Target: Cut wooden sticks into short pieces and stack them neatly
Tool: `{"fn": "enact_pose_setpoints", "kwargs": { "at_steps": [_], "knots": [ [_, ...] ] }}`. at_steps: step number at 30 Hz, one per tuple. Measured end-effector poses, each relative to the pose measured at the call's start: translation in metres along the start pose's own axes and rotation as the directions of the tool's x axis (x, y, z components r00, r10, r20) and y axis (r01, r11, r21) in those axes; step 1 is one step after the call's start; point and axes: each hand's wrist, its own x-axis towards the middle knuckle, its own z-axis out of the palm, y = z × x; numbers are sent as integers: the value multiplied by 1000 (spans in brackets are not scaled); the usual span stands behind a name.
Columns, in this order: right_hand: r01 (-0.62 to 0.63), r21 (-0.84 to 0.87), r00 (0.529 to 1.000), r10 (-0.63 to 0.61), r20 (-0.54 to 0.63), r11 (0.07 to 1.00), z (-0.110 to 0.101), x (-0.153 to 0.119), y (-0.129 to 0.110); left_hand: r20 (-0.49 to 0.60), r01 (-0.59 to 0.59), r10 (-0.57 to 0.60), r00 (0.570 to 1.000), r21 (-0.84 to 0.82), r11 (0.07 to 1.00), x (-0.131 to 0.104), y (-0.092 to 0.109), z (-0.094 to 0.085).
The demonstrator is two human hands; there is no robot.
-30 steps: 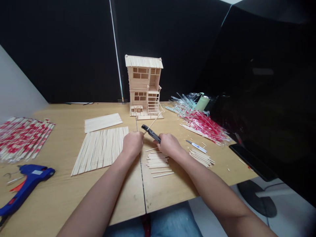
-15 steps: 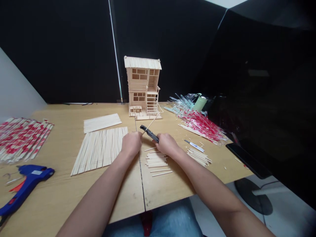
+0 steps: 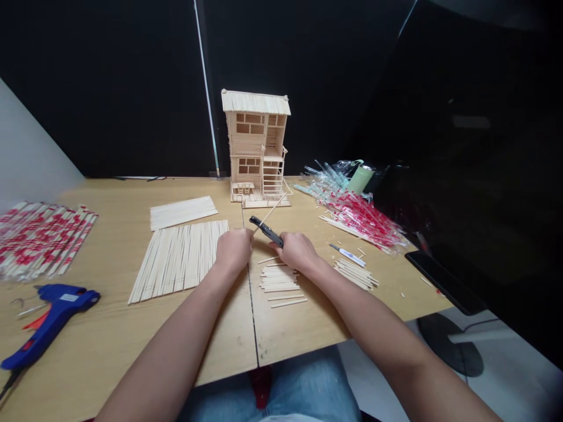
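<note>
Pale wood-toned counter (image 3: pixel 299 328) fills most of my feed, and standing at its back is the model house (image 3: pixel 248 140), upright, roofed and with a little ladder at the front. Nearer me and left of the house lies a loose mat of long sticks (image 3: pixel 180 258); farther left and nearer still, a blue glue gun (image 3: pixel 57 316). Now the hands, both in front of the house! My left hand (image 3: pixel 234 249) is closed around the near end of a stick, and my right hand (image 3: pixel 297 252) is wrapped round a dark hand tool (image 3: pixel 267 231) whose head crosses that stick. Whether it bites, I can't tell from here. Beside and partly below the right hand, short pieces (image 3: pixel 279 278) lie in a rough row.

What might go wrong? A hard squeeze at a skewed angle could split the wood or fling a bit loose, and a slack left grip could let it twist. The far end points at the porch, so a forward shove might catch the railing; touching or not, I can't judge. And the slimmest thing, the stick (image 3: pixel 273 210) itself: pale, thin, straight, apparently whole, slanting up toward the front of the house.
</note>
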Motion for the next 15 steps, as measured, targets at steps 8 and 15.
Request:
{"fn": "enact_pose_setpoints", "kwargs": {
  "at_steps": [8,15],
  "knots": [
    [20,-25,998,-21,-54,999,-2,4,11,-32,0,-2,999,-46,999,-2,4,1],
    [-13,171,989,38,-143,985,-9,19,30,-17,52,-55,998,-128,990,-1,3,6]
  ]
}}
